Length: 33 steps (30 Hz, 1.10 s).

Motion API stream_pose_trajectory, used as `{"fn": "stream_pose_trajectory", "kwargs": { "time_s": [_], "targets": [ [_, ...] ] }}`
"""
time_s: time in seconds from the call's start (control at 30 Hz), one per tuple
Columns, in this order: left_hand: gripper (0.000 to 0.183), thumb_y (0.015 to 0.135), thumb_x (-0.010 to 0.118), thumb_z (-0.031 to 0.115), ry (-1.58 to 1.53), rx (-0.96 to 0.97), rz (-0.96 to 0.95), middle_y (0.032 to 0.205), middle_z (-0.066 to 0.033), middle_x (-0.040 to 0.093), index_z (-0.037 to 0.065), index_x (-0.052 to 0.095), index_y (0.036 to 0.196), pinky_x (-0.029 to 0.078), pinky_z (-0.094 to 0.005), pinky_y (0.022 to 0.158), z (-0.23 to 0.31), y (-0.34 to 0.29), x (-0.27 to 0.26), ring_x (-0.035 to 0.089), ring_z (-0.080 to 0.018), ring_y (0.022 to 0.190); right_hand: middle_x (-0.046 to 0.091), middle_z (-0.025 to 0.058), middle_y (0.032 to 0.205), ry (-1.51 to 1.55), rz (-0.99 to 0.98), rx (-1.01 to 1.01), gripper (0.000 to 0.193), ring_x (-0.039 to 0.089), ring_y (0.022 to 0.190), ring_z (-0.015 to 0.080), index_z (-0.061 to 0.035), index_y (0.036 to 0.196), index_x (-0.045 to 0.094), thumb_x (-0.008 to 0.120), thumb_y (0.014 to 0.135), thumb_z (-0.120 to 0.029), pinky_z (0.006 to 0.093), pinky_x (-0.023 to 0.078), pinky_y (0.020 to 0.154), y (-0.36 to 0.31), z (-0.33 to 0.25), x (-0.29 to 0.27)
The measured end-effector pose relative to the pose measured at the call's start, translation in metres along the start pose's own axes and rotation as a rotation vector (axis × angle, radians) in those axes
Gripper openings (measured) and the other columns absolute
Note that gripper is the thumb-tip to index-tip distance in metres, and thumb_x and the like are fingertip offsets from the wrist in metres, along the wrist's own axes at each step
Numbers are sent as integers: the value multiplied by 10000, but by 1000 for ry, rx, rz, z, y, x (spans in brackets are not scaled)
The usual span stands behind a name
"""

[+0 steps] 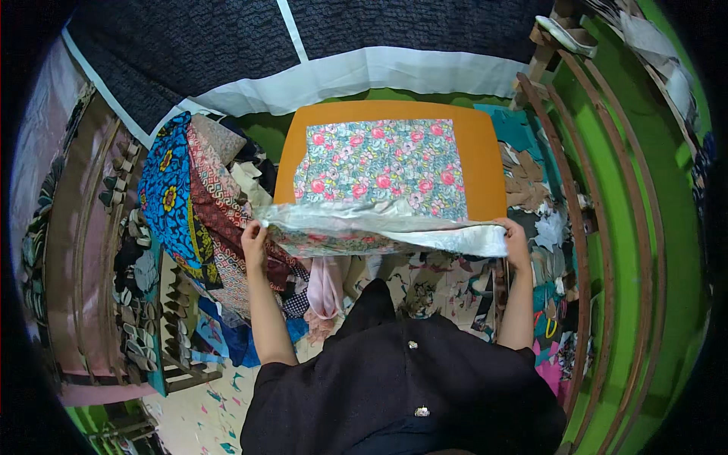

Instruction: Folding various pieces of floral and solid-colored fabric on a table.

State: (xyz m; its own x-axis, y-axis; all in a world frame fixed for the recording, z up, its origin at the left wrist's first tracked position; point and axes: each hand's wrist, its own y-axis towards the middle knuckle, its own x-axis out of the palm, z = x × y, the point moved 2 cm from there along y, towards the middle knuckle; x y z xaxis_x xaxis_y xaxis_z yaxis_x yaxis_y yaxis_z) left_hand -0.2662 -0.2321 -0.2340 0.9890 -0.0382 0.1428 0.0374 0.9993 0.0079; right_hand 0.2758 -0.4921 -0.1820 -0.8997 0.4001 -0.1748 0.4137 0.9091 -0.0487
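A floral cloth (379,163) with pink roses on a grey-blue ground lies flat over an orange-brown table (481,167). Along its near side, a folded or lifted edge with a whitish underside (364,220) stretches between my two hands above the table's front. My left hand (255,235) pinches the left end of this edge. At the right end, my right hand (516,241) grips the other corner. The cloth sags a little between them, and its floral face shows below the white part.
Patterned fabrics (171,189) are heaped left of the table. Wooden rails (614,189) run along the right, with brown and grey scraps (527,182) and yellow-handled scissors (550,322) beside them. Shoe forms (136,326) fill a left rack. Scraps litter the floor (197,409).
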Motion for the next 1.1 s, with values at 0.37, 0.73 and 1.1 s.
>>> {"fn": "stream_pose_trajectory", "kwargs": {
  "time_s": [0.37, 0.73, 1.1],
  "targets": [
    [159, 850, 595, 152, -132, -205, -145, 835, 10, 591, 36, 586, 958, 429, -213, 662, -50, 241, 110, 534, -77, 717, 603, 35, 855, -92, 119, 135, 180, 542, 800, 124, 11, 883, 620, 512, 740, 26, 264, 415, 688, 300, 16, 21],
    [152, 834, 600, 113, 373, -488, -207, 761, -7, 605, -8, 612, 925, 420, -214, 577, -140, 348, 148, 541, -65, 652, 480, 91, 626, -654, 294, 138, 247, 458, 592, 207, 1, 692, 524, 624, 776, -209, 348, 355, 552, 410, 165, 58],
    [219, 844, 604, 146, 316, -278, -75, 812, -3, 592, -12, 588, 994, 412, -200, 656, -157, 401, 159, 516, -60, 703, 485, 94, 814, -668, 579, -52, 234, 450, 759, 240, 21, 884, 541, 595, 825, -199, 351, 340, 712, 446, 135, 83]
  ]
}}
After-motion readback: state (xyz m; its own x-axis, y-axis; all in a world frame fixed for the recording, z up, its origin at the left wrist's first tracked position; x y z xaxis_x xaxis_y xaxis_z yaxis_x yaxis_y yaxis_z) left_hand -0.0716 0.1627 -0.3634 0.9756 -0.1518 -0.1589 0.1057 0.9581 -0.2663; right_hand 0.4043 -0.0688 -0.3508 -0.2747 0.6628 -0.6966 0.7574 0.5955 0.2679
